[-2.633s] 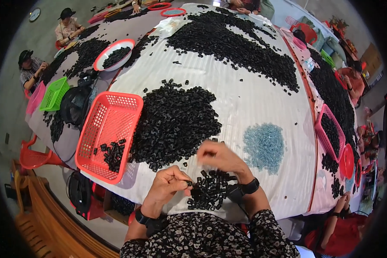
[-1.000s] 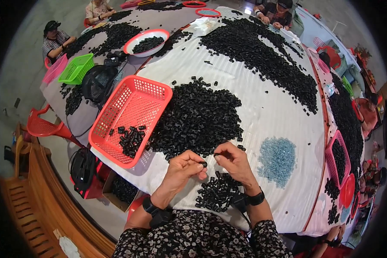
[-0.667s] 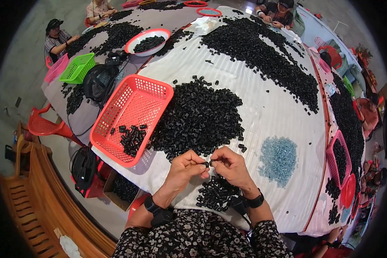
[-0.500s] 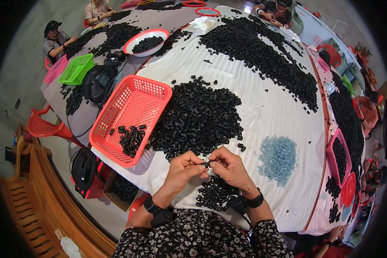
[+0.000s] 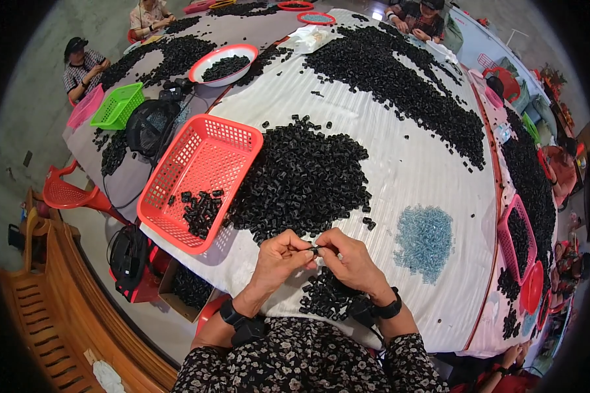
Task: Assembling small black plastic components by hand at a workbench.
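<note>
Between my two hands is a small black plastic part (image 5: pixel 315 250), pinched at the fingertips. My left hand (image 5: pixel 280 261) grips it from the left, thumb against forefinger. My right hand (image 5: pixel 349 259) closes on it from the other side; the fingers cover most of the part. Just beyond lies a big heap of black plastic parts (image 5: pixel 301 173). A smaller pile of black parts (image 5: pixel 328 295) sits on the cloth under my right wrist. To the right is a patch of small clear bluish pieces (image 5: pixel 424 243).
A red plastic basket (image 5: pixel 200 187) with some black parts stands left of the heap. Further off are a white bowl with a red rim (image 5: pixel 223 64), a green basket (image 5: pixel 117 106), and a pink basket (image 5: pixel 516 239) on the right. Several people sit around the tables.
Both hands keep nearly the same place, with my right fingers shifting slightly on the black part. At the far left, another person's hands have moved up off the table.
</note>
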